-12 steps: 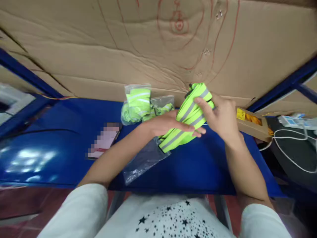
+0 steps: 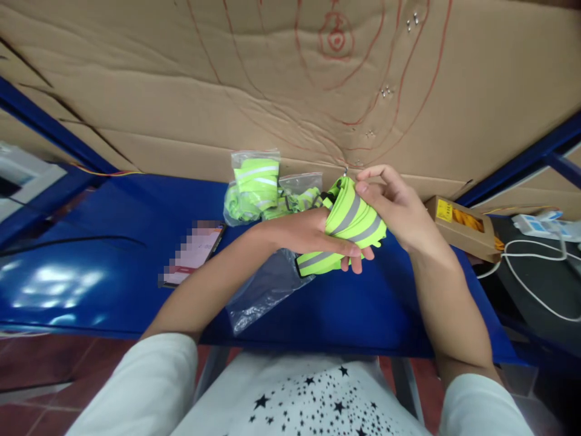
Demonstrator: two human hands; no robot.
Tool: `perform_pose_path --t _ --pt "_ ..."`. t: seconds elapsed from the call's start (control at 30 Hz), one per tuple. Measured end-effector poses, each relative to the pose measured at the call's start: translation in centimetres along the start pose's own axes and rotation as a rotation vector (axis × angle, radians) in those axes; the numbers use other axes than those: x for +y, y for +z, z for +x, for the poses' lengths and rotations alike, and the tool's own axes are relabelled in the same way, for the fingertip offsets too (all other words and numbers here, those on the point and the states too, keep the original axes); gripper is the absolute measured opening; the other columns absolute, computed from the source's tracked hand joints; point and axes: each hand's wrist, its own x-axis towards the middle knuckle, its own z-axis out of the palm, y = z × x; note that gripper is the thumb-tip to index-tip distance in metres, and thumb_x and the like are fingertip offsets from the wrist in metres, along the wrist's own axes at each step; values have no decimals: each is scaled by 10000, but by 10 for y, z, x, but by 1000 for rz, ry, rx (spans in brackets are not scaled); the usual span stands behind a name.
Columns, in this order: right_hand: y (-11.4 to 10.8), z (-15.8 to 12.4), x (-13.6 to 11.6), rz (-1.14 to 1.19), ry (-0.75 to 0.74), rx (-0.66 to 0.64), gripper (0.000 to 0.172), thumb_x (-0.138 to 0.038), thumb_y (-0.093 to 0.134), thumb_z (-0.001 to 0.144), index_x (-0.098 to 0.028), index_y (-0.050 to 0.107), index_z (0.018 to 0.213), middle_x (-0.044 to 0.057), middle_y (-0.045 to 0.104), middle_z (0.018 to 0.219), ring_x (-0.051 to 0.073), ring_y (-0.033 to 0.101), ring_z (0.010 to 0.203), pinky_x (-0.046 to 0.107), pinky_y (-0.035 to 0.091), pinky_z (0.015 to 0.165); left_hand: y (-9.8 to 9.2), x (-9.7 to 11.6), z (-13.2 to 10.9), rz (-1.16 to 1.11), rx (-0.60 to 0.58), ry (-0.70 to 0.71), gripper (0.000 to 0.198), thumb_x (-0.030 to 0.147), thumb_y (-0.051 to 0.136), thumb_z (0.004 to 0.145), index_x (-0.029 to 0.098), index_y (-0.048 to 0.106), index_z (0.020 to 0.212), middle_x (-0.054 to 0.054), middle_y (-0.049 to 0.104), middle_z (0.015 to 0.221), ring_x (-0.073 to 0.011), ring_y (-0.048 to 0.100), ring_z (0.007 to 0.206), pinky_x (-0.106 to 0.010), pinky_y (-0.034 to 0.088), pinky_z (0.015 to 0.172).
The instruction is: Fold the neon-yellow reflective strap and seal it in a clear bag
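The left hand's (image 2: 313, 233) grip is clamped around a folded yellow-green reflective band (image 2: 354, 212), held above the counter (image 2: 363, 303); the right hand's (image 2: 399, 209) grip pinches its far right edge between thumb and forefinger. A flat clear bag (image 2: 263, 297) lies on the near side of the left hand. Beyond it, at the far edge, sit two bagged bundles (image 2: 257, 184). A phone (image 2: 195, 251) lies to the left, a small carton (image 2: 467, 233) far right. A cardboard panel (image 2: 136, 103) backs the far side.
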Motion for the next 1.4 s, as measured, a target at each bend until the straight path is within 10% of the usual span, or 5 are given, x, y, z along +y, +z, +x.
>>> perform_pose_path --t 0.3,0.57,1.0,1.23,1.4 --pt "3 -9 -12 -372 -187 -287 645 -591 728 905 -219 611 1420 100 685 1376 298 672 1222 416 546 1013 -9 -6 -1 126 40 -12 237 305 832 865 164 772 1045 -79 817 1107 -233 769 1120 -392 604 1064" --pt "7 -7 -13 -369 -203 -7 437 -469 781 892 -264 724 1273 31 775 1151 247 745 993 373 590 885 -13 -17 9 -322 73 22 383 373 886 802 133 765 1076 -146 811 1100 -316 765 1130 -498 576 1096" --pt "-18 -7 -20 -102 -43 276 318 -517 817 851 -199 798 848 -5 703 705 107 580 583 227 434 514 -9 -11 7 5 175 -3 545 592 786 862 163 732 1192 -130 766 1245 -264 734 1133 -401 596 983" --pt "-48 -6 -10 156 -47 284 340 -503 899 761 -202 837 906 51 781 826 156 673 635 278 541 560 -22 -8 5 351 439 100 379 486 755 897 163 676 1076 -58 737 1091 -219 691 1014 -309 548 854" --pt "-51 -1 -5 182 -136 439 355 -507 896 761 -179 815 869 58 762 807 197 711 655 325 585 577 -12 -21 13 696 838 370 405 357 754 897 202 559 1217 -99 625 1272 -240 624 1126 -362 526 964"
